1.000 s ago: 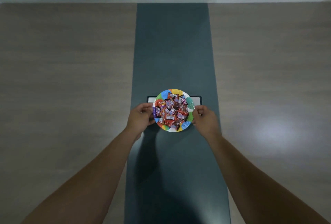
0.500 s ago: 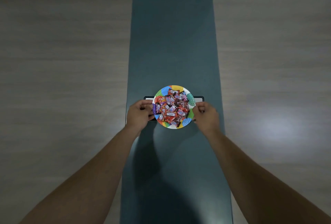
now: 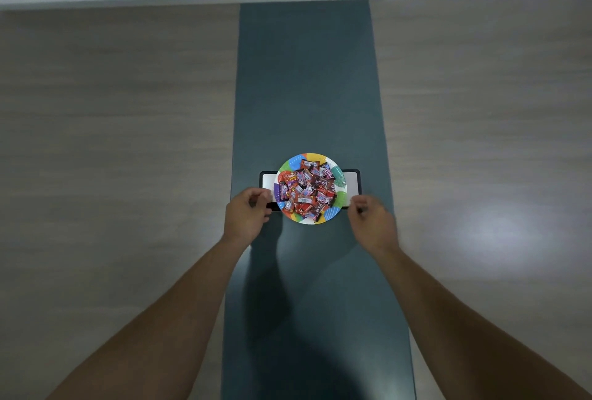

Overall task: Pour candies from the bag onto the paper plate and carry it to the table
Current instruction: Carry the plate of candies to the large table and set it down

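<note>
- Floor [image 3: 112, 143]: pale wood-grain boards fill both sides of the view, with a bright patch of reflected light at the right.
- Dark teal table [image 3: 307, 79]: a long, narrow top runs from the near edge of the view to the far wall, crossed by the shadows of the arms.
- Forearms: both are bare and reach in from the lower corners toward the middle of the table.
- White tray [image 3: 350, 183]: a flat rectangle with a black border lies across the table, mostly covered by the plate.
- Paper plate [image 3: 333, 212]: round, white, its rim printed with patches of blue, yellow, green, orange and purple; it rests on the tray, its near edge overhanging onto the table.
- Candies [image 3: 307, 193]: a heap of small wrapped pieces, mainly red, brown and white, fills the centre of the plate.
- Left hand [image 3: 245, 215]: fingers loosely curled, holding nothing, just beside the plate's left rim without gripping it.
- Right hand [image 3: 373, 222]: fingers likewise curled and empty, close to the right rim, slightly blurred.
</note>
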### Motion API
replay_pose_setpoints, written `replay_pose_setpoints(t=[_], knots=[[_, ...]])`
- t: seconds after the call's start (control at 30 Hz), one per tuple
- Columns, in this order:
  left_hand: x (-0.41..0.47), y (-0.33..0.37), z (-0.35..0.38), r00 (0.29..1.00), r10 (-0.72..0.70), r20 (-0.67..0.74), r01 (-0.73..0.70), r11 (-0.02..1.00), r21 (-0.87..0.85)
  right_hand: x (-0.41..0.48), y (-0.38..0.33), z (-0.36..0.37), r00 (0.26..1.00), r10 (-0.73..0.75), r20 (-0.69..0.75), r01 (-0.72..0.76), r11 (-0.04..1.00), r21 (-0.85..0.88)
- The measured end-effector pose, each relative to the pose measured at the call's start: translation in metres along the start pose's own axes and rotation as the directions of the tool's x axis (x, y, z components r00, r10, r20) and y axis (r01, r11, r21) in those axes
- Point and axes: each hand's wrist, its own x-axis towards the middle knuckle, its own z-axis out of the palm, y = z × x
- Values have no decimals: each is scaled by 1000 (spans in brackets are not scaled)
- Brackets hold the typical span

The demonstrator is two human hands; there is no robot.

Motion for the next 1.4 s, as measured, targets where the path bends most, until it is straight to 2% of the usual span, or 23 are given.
replay_pose_setpoints(t=[0.07,0.13,0.2,0.3,0.43,0.57,0.97,1.4], knots=[[-15,-11,-2,987,155,-36,-147,975,167,-16,12,2,997,-75,15,76,996,-44],[-34,-24,0,948,315,-42,-283,899,334,-32,24,6,991,-130,29,133,983,-126],[-56,-39,4,918,394,-31,-347,840,417,-48,35,11,987,-159,27,161,961,-223],[-79,-71,7,903,428,25,-383,780,496,-71,52,20,975,-211,75,223,896,-383],[-95,-116,17,890,433,143,-403,603,689,-82,70,31,954,-292,63,283,814,-507],[-99,-128,31,888,448,103,-346,504,791,-84,80,43,938,-343,42,299,744,-597],[-97,-138,38,874,482,58,-336,516,788,-84,90,49,912,-409,-36,322,764,-559],[-91,-153,41,809,588,12,-383,511,770,-83,103,57,851,-505,-143,369,769,-522]])
